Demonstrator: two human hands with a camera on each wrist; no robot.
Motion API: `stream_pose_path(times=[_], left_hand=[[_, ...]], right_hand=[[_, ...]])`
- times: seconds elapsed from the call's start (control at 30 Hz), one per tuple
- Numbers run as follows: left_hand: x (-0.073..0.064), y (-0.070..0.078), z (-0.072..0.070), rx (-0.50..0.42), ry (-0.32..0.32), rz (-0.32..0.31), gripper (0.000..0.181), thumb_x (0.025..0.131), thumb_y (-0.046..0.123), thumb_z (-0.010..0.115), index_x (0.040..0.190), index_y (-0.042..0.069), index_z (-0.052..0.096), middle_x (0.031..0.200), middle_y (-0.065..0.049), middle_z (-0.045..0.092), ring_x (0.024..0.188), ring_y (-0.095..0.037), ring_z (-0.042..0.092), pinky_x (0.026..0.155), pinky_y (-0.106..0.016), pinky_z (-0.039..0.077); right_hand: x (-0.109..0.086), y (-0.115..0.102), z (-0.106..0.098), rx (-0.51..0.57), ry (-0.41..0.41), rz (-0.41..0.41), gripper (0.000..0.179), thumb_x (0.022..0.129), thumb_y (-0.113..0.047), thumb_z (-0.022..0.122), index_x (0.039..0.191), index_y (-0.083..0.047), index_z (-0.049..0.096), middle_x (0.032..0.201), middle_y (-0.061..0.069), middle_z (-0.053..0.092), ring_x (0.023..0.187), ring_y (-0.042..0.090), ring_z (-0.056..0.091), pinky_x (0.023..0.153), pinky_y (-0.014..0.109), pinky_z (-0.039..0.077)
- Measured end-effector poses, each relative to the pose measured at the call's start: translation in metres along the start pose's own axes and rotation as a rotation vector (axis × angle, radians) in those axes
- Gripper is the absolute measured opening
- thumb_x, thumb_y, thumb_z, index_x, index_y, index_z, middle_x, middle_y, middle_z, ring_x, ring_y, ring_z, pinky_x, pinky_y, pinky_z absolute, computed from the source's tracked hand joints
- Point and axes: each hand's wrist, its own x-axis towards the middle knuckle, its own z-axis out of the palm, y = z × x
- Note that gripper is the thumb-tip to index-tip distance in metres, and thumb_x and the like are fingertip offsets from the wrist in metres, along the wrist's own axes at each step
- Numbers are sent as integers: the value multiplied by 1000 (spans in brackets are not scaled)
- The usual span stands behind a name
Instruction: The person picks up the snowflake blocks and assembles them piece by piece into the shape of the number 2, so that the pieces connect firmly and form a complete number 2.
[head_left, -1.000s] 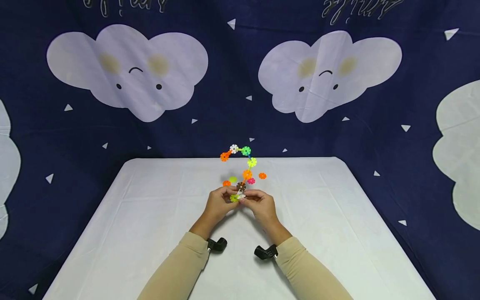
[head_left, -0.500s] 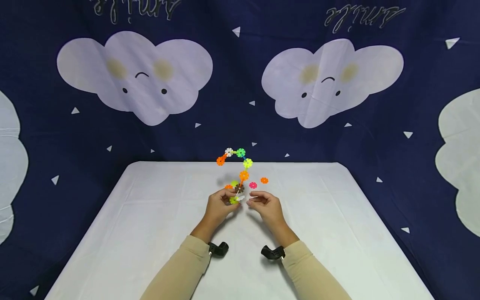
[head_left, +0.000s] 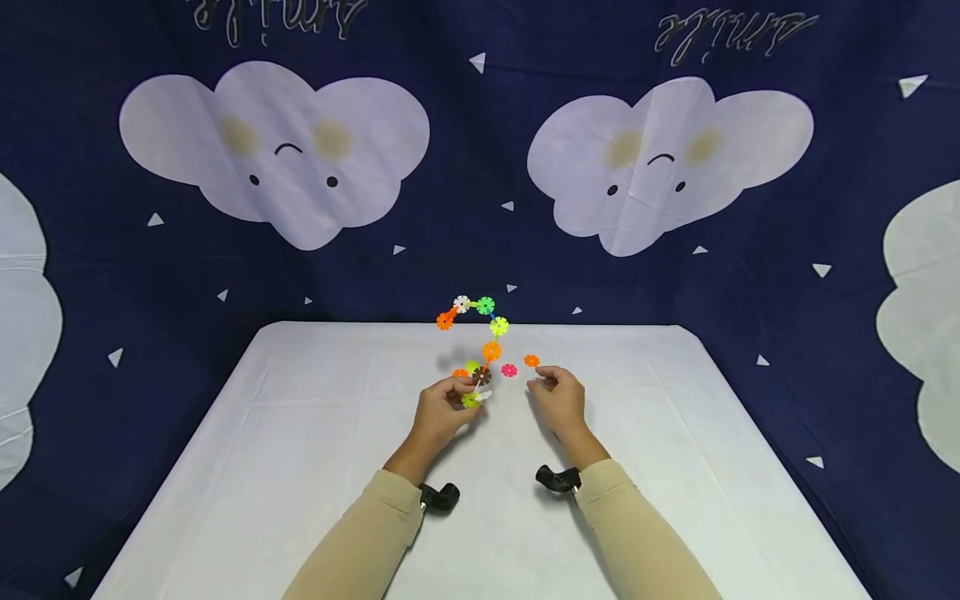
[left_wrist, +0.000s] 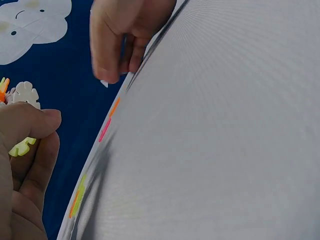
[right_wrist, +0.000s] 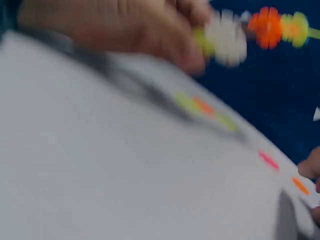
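Though near orange disc (head_left: pixel 532 361), right hand (head_left: pixel 561 398) well inside right table edge (head_left: pixel 780 467).

Seen from the head, forward and down, well back, with the left hand (head_left: pixel 439 411) below centre. Seen from left and right wrists, close up across the table (left_wrist: pixel 210 150), sharing the left hand at lower left and upper left, respectively.
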Motion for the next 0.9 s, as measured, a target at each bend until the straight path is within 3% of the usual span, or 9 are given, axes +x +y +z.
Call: stream_pose_path(times=[0.1, 0.23, 0.4, 0.6, 0.77, 0.9], left_hand=[[1, -12, 1, -11, -1, -10, 30, 73, -22, 85, 99, -12, 73, 117, -24, 72, 101, -41, 70, 84, -47, 61], [1, -18, 1, -35, -18, -15, 31, 73, -19, 87, 100, -7, 76, 117, -19, 73, 102, -35, 71, 84, -39, 62], [1, -17, 1, -39, -31, -30, 31, 74, -16, 89, 100, -3, 76, 117, -15, 74, 103, -31, 72, 85, -31, 61], [1, -16, 1, -61, -41, -48, 33, 73, -14, 91, 100, -3, 75, 118, -15, 73, 110, -32, 70, 88, -31, 60], [2, -16, 0, -62, -33, -35, 32, 73, -13, 91, 99, -2, 76, 117, -14, 74, 110, -31, 70, 88, -30, 60], [2, -17, 0, -65, -26, -27, 33, 72, -12, 92, 100, -2, 76, 117, -15, 74, 110, -31, 70, 88, -31, 60]], right_hand=[[17, 12, -1, -155, -9, -15, 36, 87, -4, 81, 121, 6, 73, 117, 21, 71, 111, 37, 62, 98, 47, 48], [35, 23, 2, -270, -94, -15, 39, 94, -8, 78, 131, 2, 70, 131, 19, 68, 123, 38, 53, 106, 48, 42], [45, 25, 8, -290, -144, -61, 22, 96, -7, 77, 117, -1, 78, 126, 13, 73, 118, 37, 57, 105, 49, 42], [44, 26, 13, -311, -127, -79, 9, 96, -6, 77, 104, -7, 81, 110, 8, 75, 109, 32, 61, 101, 50, 43], [42, 22, 15, -333, -125, -145, 21, 95, -9, 77, 115, -5, 79, 122, 13, 71, 116, 37, 59, 102, 54, 41], [43, 20, 18, -361, -155, -215, 24, 97, -12, 76, 120, -6, 78, 127, 11, 72, 116, 39, 59, 96, 54, 41]])
